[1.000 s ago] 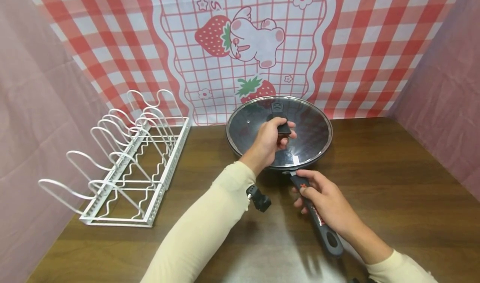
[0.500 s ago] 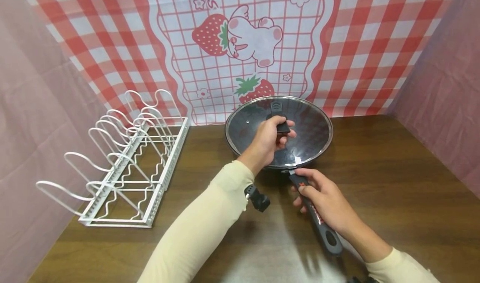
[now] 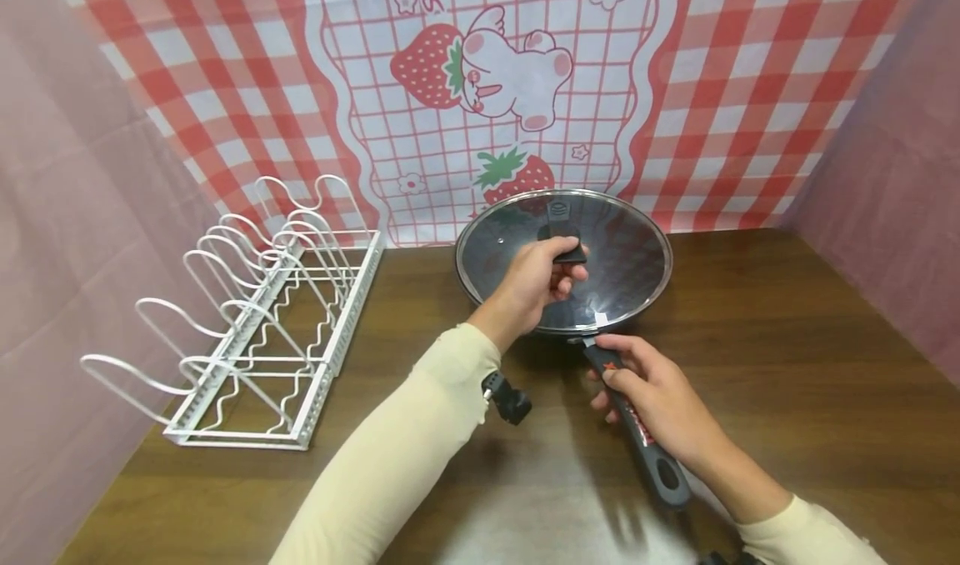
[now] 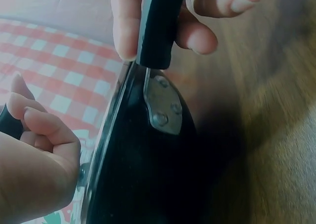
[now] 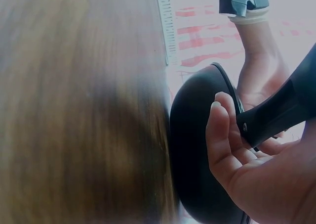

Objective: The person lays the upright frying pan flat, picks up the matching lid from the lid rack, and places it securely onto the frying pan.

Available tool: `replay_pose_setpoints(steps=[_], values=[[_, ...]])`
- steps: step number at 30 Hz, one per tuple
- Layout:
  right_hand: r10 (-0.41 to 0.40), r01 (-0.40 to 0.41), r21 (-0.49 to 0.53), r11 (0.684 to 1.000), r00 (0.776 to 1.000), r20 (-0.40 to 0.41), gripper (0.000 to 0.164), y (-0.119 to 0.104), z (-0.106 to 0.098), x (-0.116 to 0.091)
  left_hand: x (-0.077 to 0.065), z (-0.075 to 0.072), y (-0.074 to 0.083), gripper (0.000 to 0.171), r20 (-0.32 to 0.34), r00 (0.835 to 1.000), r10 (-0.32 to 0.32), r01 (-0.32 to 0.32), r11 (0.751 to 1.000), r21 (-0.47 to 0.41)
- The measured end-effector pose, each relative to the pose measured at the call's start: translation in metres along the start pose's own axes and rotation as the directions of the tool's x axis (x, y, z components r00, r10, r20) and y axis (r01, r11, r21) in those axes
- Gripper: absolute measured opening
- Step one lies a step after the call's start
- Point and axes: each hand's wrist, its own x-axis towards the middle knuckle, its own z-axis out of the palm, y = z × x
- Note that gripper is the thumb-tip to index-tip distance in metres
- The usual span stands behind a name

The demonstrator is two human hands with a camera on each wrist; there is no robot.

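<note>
A dark wok (image 5: pixel 190 145) with a long grey-black handle (image 3: pixel 670 475) stands at the back of the table, covered by a glass lid (image 3: pixel 630 257) with a steel rim. My left hand (image 3: pixel 528 277) holds the lid's black knob (image 3: pixel 573 256), thumb on top and fingers curled beneath. On the handle, close to the wok's rim, my right hand (image 3: pixel 663 402) grips with thumb above and fingers below. The left wrist view shows the riveted metal bracket (image 4: pixel 164 105) joining handle and wok. The wok's inside shows only dimly through the glass.
A white wire rack (image 3: pixel 240 443) with several upright loops stands on the left of the wooden table (image 3: pixel 787 365). Behind the wok hangs a red-and-white checked cloth (image 3: pixel 750 73) with strawberries. Pink cloth (image 3: pixel 900 173) closes off both sides.
The view has shifted slightly. My left hand's fingers have drawn in a little under the knob. The lid, the wok and my right hand's grip look the same.
</note>
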Motion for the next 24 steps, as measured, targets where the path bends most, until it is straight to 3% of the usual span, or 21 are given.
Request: replay_pose_setpoints(steps=[15,24], values=[[-0.004,0.004,0.013,1.0,1.0,0.002,0.042,0.001,0.0,0.0,-0.005,-0.018,0.0,0.014,0.086,0.996,0.023,-0.029,0.997,0.073],[-0.006,0.006,0.024,1.0,1.0,0.005,0.041,0.001,-0.001,0.0,-0.013,-0.024,-0.001,0.021,0.088,0.992,0.088,-0.099,0.986,0.132]])
